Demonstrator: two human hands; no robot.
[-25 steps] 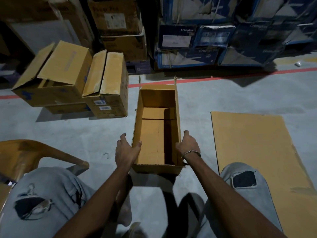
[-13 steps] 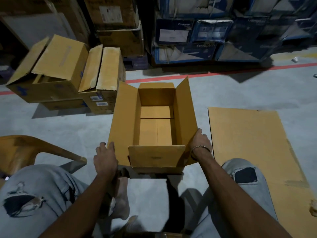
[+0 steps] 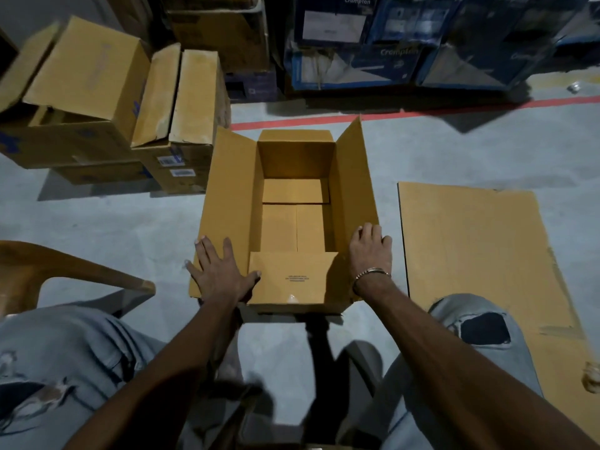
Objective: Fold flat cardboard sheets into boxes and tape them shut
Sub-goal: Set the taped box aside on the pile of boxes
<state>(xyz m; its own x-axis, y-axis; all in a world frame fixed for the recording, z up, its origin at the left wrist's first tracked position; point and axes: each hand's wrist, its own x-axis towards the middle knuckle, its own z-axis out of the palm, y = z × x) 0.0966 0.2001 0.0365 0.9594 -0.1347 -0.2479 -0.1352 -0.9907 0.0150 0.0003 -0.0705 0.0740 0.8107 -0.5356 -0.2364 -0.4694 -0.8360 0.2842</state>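
Observation:
An open brown cardboard box (image 3: 295, 222) stands on the grey floor between my knees, its top flaps spread outward. My left hand (image 3: 220, 274) lies flat with spread fingers on the left long flap near its front corner. My right hand (image 3: 370, 251), a bracelet on its wrist, rests on the right long flap, fingers over its outer edge. The near short flap (image 3: 292, 277) leans toward me with small print on it. Inside, the folded bottom flaps show. A flat cardboard sheet (image 3: 470, 254) lies on the floor to the right.
Folded brown boxes (image 3: 97, 102) are stacked at the left rear. Blue printed cartons (image 3: 389, 43) line the back behind a red floor line (image 3: 422, 112). A tan plastic chair (image 3: 48, 271) stands at my left. A tape roll (image 3: 592, 376) sits at the right edge.
The box's long flaps went from upright to spread outward. Both hands shifted from gripping the box's sides onto the flaps, the left now pressing flat.

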